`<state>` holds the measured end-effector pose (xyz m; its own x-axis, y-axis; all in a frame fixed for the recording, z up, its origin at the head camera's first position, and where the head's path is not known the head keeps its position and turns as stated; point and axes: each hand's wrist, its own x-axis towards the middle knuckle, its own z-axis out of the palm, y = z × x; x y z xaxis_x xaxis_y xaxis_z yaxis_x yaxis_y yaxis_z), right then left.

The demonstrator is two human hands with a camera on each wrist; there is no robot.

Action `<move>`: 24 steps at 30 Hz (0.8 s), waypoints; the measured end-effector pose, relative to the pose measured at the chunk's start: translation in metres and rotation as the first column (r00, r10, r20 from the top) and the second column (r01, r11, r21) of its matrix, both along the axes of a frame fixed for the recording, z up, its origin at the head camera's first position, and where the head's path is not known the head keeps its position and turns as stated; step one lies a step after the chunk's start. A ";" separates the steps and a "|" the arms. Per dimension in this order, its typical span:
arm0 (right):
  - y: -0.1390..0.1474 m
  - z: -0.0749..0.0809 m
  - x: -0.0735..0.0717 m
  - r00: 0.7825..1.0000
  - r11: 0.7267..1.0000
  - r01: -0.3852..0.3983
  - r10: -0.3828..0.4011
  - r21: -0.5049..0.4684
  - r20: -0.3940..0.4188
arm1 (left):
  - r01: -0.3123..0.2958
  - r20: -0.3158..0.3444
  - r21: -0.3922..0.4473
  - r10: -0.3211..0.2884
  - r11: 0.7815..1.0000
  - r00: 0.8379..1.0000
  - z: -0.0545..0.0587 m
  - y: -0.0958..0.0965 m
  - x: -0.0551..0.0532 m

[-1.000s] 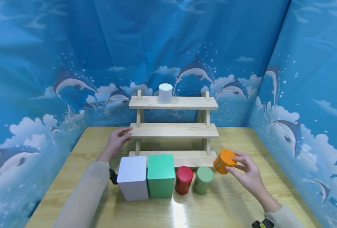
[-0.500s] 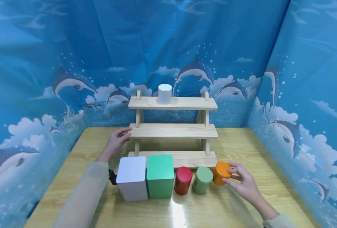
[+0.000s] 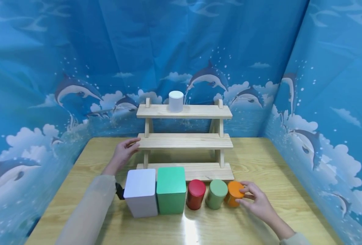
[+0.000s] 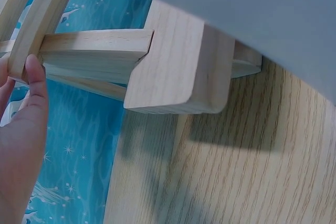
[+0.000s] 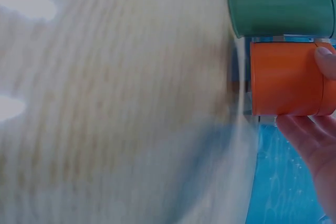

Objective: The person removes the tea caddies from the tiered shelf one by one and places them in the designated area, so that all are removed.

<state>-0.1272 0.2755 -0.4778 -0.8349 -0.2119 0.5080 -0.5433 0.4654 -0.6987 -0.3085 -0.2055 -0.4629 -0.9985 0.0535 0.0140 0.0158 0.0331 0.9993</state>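
My right hand (image 3: pixel 258 204) holds an orange lidded canister (image 3: pixel 235 190) upright, low at the table, beside a light green canister (image 3: pixel 216 195). In the right wrist view, thumb and fingers grip the orange canister (image 5: pixel 286 80) near its lid, a narrow gap from the green one (image 5: pixel 283 8). To the left stands a red canister (image 3: pixel 195 195). My left hand (image 3: pixel 122 153) is at the left end of the middle board of a three-tier wooden shelf (image 3: pixel 184 140); the left wrist view has thumb and fingers pinching that board's end (image 4: pixel 39 30).
A white box (image 3: pixel 140 185) and a green box (image 3: pixel 171 187) stand in the same row, in front of the bottom board. On the top board is a white canister (image 3: pixel 176 102). Blue dolphin-printed curtains (image 3: pixel 113 68) enclose the wooden table (image 3: pixel 272 166).
The right hand has brought the orange canister down and to the left, from a raised, tilted position to upright at the green canister's side. The left hand stays at the shelf.
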 end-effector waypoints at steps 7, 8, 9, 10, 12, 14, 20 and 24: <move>0.001 -0.013 -0.001 0.999 0.999 -0.018 0.019 0.038 -0.025 | 0.007 -0.007 0.009 -0.007 1.000 1.000 0.000 0.000 0.002; 0.002 -0.017 -0.002 1.000 0.999 -0.021 0.022 0.038 -0.022 | 0.010 -0.008 0.010 -0.010 1.000 1.000 0.000 0.000 0.002; 0.004 -0.020 -0.004 1.000 0.999 -0.023 0.024 0.041 -0.018 | 0.014 -0.010 0.010 -0.014 1.000 1.000 -0.001 0.000 0.002; 0.006 -0.024 -0.005 1.000 0.999 -0.026 0.026 0.044 -0.012 | 0.011 -0.010 0.011 -0.011 1.000 1.000 -0.001 0.000 0.002; 0.010 -0.029 -0.007 0.999 0.998 -0.032 0.032 0.055 0.000 | 0.010 -0.010 0.014 -0.010 1.000 1.000 -0.001 0.000 0.002; 0.013 -0.033 -0.009 0.999 0.997 -0.040 0.039 0.065 0.018 | 0.007 -0.011 0.013 -0.007 1.000 1.000 -0.001 0.000 0.002; 0.019 -0.030 -0.011 0.996 0.997 -0.066 0.064 0.033 0.062 | -0.002 -0.007 0.011 0.002 1.000 1.000 0.000 0.000 0.003; 0.021 -0.029 -0.011 0.997 0.998 -0.053 0.052 0.024 0.052 | 0.014 -0.009 0.007 -0.014 1.000 1.000 0.001 0.000 0.002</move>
<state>-0.1383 0.2968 -0.5067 -0.8473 -0.2681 0.4585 -0.5308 0.4552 -0.7149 -0.3068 -0.2057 -0.4619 -0.9974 0.0678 0.0231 0.0249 0.0253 0.9994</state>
